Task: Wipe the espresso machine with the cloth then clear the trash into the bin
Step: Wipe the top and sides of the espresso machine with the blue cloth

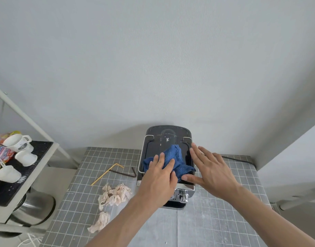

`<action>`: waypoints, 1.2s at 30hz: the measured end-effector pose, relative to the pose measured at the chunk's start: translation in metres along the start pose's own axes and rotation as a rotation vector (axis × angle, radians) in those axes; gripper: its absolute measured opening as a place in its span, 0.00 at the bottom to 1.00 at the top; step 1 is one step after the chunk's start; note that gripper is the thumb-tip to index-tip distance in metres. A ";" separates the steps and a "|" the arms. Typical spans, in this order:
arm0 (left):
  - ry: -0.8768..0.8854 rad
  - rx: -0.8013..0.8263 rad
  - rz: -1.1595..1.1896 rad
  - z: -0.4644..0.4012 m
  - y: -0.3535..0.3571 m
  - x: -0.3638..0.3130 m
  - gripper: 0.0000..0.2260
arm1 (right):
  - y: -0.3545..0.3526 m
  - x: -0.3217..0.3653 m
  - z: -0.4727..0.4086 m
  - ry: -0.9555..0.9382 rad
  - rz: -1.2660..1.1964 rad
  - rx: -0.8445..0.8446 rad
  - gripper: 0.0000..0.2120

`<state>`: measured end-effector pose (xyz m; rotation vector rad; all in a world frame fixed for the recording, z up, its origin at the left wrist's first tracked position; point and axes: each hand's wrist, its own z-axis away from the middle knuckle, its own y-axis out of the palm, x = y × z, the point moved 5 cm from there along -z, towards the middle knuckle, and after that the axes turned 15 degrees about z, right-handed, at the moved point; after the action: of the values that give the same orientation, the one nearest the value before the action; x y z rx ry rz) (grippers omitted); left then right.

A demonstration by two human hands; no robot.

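Observation:
A black and chrome espresso machine [168, 135] stands at the back of a grey gridded table [215, 202], against the wall. A crumpled blue cloth [176, 155] lies on the machine's flat top. My left hand [157, 182] presses down on the cloth's near part, fingers spread over it. My right hand [209, 171] rests flat and open on the right edge of the machine's top, beside the cloth. On the table left of the machine lie crumpled pale tissues [114, 194], a smaller tissue wad [100, 222], a yellow bent straw [106, 173] and a dark brown bent straw [125, 172].
A white shelf unit [5, 213] at the left carries a black mat with white cups [16, 142] and a colourful packet. A metal bowl [35, 209] sits on its lower level. A black cable [236, 159] runs along the table's back right. No bin is in view.

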<state>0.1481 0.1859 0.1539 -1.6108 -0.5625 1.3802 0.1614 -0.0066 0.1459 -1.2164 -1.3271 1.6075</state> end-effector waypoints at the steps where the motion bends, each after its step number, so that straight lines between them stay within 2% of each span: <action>1: 0.008 -0.005 -0.018 0.005 -0.001 -0.001 0.26 | 0.001 0.000 0.000 0.002 0.000 -0.008 0.51; 5: 0.018 -0.009 -0.077 0.004 0.003 -0.003 0.35 | 0.004 0.000 -0.001 0.014 -0.040 -0.038 0.50; 12: 0.021 -0.091 -0.216 -0.063 -0.014 0.019 0.24 | 0.005 0.001 0.000 0.018 -0.082 -0.059 0.49; 18: -0.013 -0.031 -0.164 -0.093 -0.023 0.011 0.33 | 0.005 0.001 -0.001 0.028 -0.081 -0.089 0.48; 21: 0.003 -0.055 -0.181 -0.085 -0.023 0.011 0.33 | 0.007 0.001 -0.001 0.033 -0.059 -0.091 0.48; 26: 0.049 -0.111 -0.186 -0.041 -0.017 0.014 0.23 | 0.009 0.000 -0.002 0.038 -0.084 -0.086 0.49; 31: 0.139 -0.164 -0.140 0.006 -0.011 0.014 0.21 | 0.009 0.002 0.000 0.036 -0.117 -0.158 0.48; 36: 0.194 -0.200 -0.131 -0.003 -0.012 0.014 0.21 | 0.011 0.000 -0.001 0.037 -0.157 -0.192 0.47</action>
<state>0.1573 0.2018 0.1571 -1.8099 -0.6939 1.0847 0.1626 -0.0091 0.1354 -1.2143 -1.5410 1.3665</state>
